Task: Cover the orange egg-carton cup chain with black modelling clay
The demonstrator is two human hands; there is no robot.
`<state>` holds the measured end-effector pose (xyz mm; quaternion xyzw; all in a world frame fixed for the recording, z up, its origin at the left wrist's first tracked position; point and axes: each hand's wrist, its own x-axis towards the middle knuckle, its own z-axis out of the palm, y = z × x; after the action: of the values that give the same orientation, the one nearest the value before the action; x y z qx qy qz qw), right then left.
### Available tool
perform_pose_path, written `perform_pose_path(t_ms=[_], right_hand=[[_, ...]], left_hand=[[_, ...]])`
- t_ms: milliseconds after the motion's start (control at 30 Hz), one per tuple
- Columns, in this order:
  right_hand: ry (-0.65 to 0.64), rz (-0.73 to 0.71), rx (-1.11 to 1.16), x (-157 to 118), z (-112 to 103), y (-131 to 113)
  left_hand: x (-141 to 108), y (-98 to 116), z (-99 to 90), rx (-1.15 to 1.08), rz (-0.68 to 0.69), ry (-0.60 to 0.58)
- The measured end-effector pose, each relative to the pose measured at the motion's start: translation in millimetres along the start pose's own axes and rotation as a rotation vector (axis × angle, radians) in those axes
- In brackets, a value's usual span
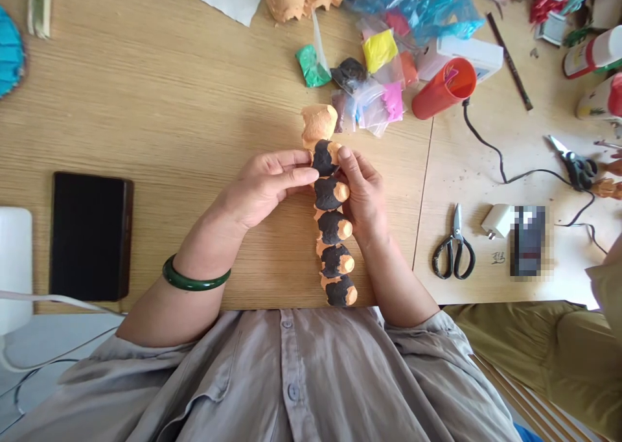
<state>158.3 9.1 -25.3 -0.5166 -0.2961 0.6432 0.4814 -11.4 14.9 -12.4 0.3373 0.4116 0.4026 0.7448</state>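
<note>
An orange egg-carton strip (332, 228) lies lengthwise in front of me, its row of bumps pointing away from my body. Black patches, apparently soft clay, cover several bumps, while the far end bump is plain orange. My left hand (265, 186) pinches the strip's left side near the far end, with thumb and fingers around the edge. On the opposite side my right hand (365, 192) grips the same part, thumb pressed beside the farthest black patch and the other fingers partly hidden beneath.
Beyond the strip lie clay packets in green (312, 66), yellow (380, 50) and pink (392, 101). A red cup (444, 88), scissors (455, 244) and a charger (497, 221) are on the right. A black tablet-like box (91, 236) rests left. Another person's leg (515, 338) shows lower right.
</note>
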Motion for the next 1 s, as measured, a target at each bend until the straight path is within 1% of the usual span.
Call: perform_pose_path(t_ms=[100, 300, 400, 500, 567, 667, 733, 833, 900, 1000], right_hand=[[-0.004, -0.049, -0.022, -2.0, 1.0, 2.0], [-0.049, -0.109, -0.015, -5.6, 2.6, 6.0], [-0.09, -0.141, -0.014, -5.7, 1.7, 6.9], [-0.1, -0.189, -0.029, -5.8, 1.6, 7.8], [-0.093, -0.215, -0.031, -6.4, 2.6, 9.0], [-0.081, -0.223, 0.003, -8.2, 5.3, 11.1], [-0.079, -0.206, 0.039, -9.5, 6.7, 11.6], [-0.088, -0.171, 0.071, -10.4, 6.8, 10.0], [-0.087, -0.155, 0.084, -10.1, 5.9, 8.2], [-0.075, -0.131, 0.104, -8.5, 4.6, 6.2]], left_hand=[[1.0, -5.4, 2.2, -0.006, 0.028, 0.071], [0.2, -15.1, 9.7, 0.045, 0.159, 0.246], [-0.9, -14.6, 13.8, 0.077, 0.243, 0.282], [-1.4, -12.6, 15.7, 0.067, 0.268, 0.276], [-1.5, -11.4, 16.2, 0.057, 0.261, 0.278], [-2.1, -10.7, 17.5, 0.047, 0.257, 0.314], [-2.4, -11.5, 18.8, 0.022, 0.242, 0.324], [-1.6, -13.1, 19.3, -0.051, 0.21, 0.295], [0.2, -13.1, 17.8, -0.121, 0.154, 0.259], [3.0, -11.1, 13.9, -0.218, -0.001, 0.197]])
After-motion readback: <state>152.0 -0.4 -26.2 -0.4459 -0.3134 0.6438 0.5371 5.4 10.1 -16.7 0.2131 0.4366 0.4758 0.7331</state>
